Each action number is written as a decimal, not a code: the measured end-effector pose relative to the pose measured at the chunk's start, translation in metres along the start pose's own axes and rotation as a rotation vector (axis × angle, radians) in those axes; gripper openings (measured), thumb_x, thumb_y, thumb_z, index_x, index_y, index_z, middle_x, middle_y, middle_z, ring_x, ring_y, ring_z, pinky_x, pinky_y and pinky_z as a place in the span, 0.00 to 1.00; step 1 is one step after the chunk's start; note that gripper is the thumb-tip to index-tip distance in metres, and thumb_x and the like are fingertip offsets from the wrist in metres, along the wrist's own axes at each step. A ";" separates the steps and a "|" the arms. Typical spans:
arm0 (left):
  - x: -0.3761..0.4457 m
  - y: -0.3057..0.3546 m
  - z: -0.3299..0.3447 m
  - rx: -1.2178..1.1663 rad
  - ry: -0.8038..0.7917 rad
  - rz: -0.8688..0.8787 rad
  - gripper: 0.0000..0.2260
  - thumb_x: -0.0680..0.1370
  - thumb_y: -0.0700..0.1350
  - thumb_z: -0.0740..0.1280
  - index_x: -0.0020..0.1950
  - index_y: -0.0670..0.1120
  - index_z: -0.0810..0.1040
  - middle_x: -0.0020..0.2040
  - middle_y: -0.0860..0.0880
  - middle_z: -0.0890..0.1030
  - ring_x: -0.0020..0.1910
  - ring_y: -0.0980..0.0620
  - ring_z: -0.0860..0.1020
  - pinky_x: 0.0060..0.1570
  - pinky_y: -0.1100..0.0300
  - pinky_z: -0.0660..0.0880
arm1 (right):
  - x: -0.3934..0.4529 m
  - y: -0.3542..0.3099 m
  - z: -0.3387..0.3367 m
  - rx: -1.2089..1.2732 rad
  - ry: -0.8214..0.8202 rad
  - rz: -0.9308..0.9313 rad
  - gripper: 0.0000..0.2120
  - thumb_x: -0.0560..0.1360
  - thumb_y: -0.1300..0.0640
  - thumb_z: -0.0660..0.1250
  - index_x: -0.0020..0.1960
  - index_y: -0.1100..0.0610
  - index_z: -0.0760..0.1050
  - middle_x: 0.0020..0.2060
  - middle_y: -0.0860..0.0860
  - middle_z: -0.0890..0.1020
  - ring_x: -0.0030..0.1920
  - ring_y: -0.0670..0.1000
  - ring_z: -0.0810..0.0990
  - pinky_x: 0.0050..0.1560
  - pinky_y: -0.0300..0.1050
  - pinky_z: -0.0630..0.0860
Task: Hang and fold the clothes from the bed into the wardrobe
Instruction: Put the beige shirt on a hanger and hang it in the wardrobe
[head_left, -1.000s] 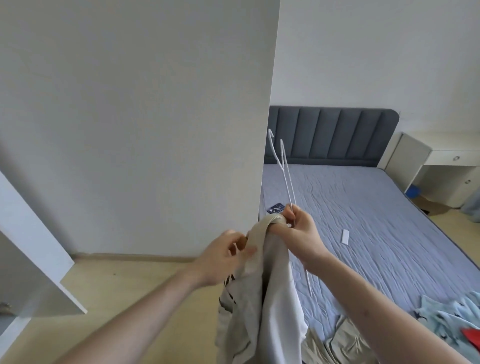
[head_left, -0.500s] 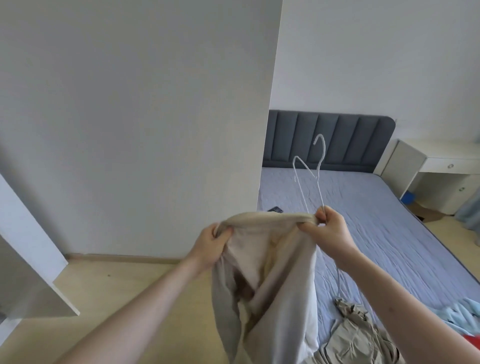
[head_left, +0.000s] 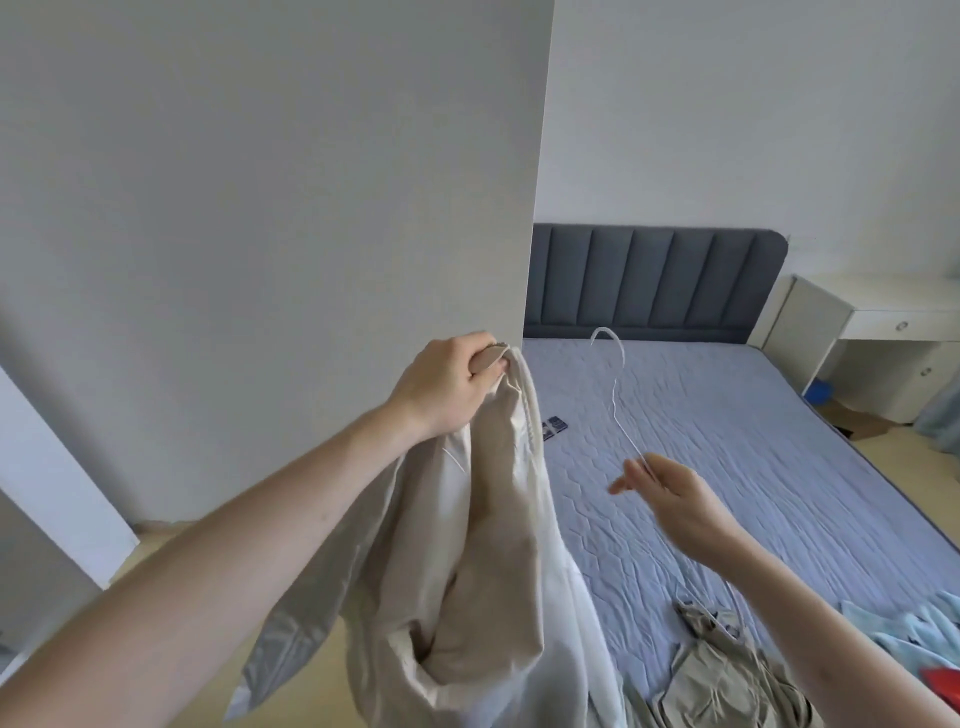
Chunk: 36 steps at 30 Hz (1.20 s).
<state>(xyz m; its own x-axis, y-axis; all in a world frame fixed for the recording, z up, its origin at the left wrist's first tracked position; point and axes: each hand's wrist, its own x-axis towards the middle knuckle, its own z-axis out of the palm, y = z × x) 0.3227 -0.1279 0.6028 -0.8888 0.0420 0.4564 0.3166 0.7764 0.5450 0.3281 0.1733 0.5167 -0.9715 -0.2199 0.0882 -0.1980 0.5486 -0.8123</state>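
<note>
Two hands in view: left hand (head_left: 445, 387) and right hand (head_left: 670, 499), both bare, raised in front of the wearer.
Garment: beige garment (head_left: 467, 561) with a pale lining, hanging free in the air beside the near left corner of the bed (head_left: 753, 447), not resting on it.
Garment grip: left hand holds the top edge; fingers (head_left: 480, 356) closed tight on the bunched fabric, and the rest of the cloth drops straight down from that one point.
Hanger: thin white wire hanger (head_left: 615, 395), tilted, hook uppermost, over the left half of the bed.
Hanger grip: right hand has the wire pinched at the thumb; the other fingers are spread apart and loose. The lower part of the wire passes behind the wrist.
Separation: hanger and garment are apart, not touching.
Bed surface: blue-grey quilted cover, dark padded headboard (head_left: 654, 280) at the far edge.
Other clothing: khaki garment (head_left: 727, 670) crumpled at the near edge; light blue cloth (head_left: 914, 629) and a red item (head_left: 943, 686) at the near right corner.
Small object: dark flat item (head_left: 553, 428) near the left edge; type cannot be told.
Panel: tall white panel (head_left: 270, 208) left of the bed.
Desk: white desk (head_left: 893, 322) beyond the right edge.
</note>
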 end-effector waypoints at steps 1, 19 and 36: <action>0.002 -0.006 -0.005 0.038 -0.010 -0.016 0.13 0.81 0.49 0.65 0.38 0.50 0.71 0.31 0.55 0.74 0.34 0.50 0.73 0.39 0.52 0.72 | -0.004 -0.002 -0.003 0.001 -0.006 -0.019 0.19 0.82 0.40 0.59 0.42 0.47 0.82 0.42 0.51 0.86 0.46 0.68 0.82 0.52 0.63 0.78; 0.012 -0.067 -0.050 0.390 0.101 -0.239 0.13 0.81 0.51 0.63 0.40 0.45 0.72 0.34 0.49 0.77 0.39 0.40 0.75 0.36 0.52 0.72 | -0.028 -0.040 -0.033 0.017 0.095 -0.185 0.16 0.83 0.48 0.62 0.40 0.44 0.84 0.22 0.46 0.60 0.23 0.46 0.56 0.24 0.36 0.53; 0.015 -0.048 -0.051 0.385 0.106 -0.179 0.14 0.81 0.48 0.64 0.35 0.49 0.68 0.31 0.50 0.73 0.37 0.39 0.72 0.35 0.52 0.69 | -0.026 -0.017 0.014 -0.024 0.042 -0.091 0.18 0.83 0.50 0.64 0.36 0.48 0.82 0.20 0.46 0.62 0.22 0.45 0.57 0.24 0.35 0.55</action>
<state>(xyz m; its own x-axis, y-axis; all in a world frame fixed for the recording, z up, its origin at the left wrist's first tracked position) 0.3112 -0.1965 0.6192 -0.8730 -0.1634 0.4595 -0.0037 0.9444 0.3288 0.3590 0.1584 0.5198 -0.9537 -0.2363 0.1859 -0.2887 0.5472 -0.7856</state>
